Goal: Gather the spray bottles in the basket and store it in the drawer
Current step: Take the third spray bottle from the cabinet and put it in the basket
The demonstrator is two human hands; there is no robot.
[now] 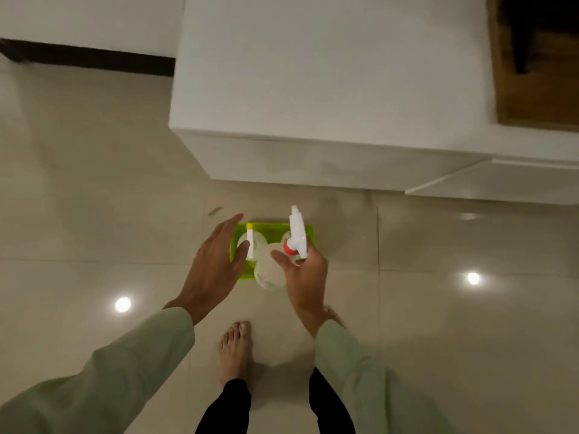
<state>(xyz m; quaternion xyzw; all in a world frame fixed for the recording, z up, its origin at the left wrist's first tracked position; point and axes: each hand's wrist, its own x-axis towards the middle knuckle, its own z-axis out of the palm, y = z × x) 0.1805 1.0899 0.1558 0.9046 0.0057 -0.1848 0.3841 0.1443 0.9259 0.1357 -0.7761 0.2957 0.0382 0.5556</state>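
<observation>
Left hand (216,267) left of centre frame: fingers spread wide, flat, holding nothing, hovering over left edge of green basket (272,228). Basket on tiled floor (94,183), centre frame, just below white cabinet (329,73). Inside basket, left part: clear bottle with white-yellow sprayer (252,242), upright. Right hand (302,274) right of centre: fingers curled round clear bottle with white trigger and red collar (296,236), held over basket's right part. Bare foot (235,349) lower centre. Wooden opening (539,57) upper right.
</observation>
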